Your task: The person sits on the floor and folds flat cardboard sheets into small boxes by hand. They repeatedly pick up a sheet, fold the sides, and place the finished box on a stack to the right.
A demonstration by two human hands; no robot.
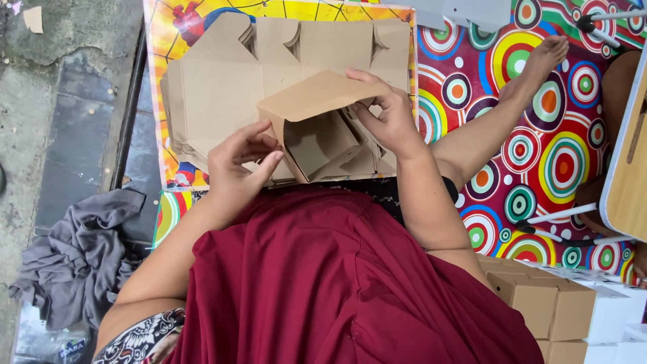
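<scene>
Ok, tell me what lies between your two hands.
In the head view, the half-folded brown cardboard box lies between the left hand and the right hand; both grip its sides, over the stack of flat box blanks.

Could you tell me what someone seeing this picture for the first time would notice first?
At centre, the left hand and right hand grip a half-folded brown cardboard box, its open side facing the camera, above a dark red skirt. Behind it lies a stack of flat box blanks on a bright cartoon-print sheet. To the right spreads a mat of coloured concentric circles, with finished boxes at lower right.
</scene>
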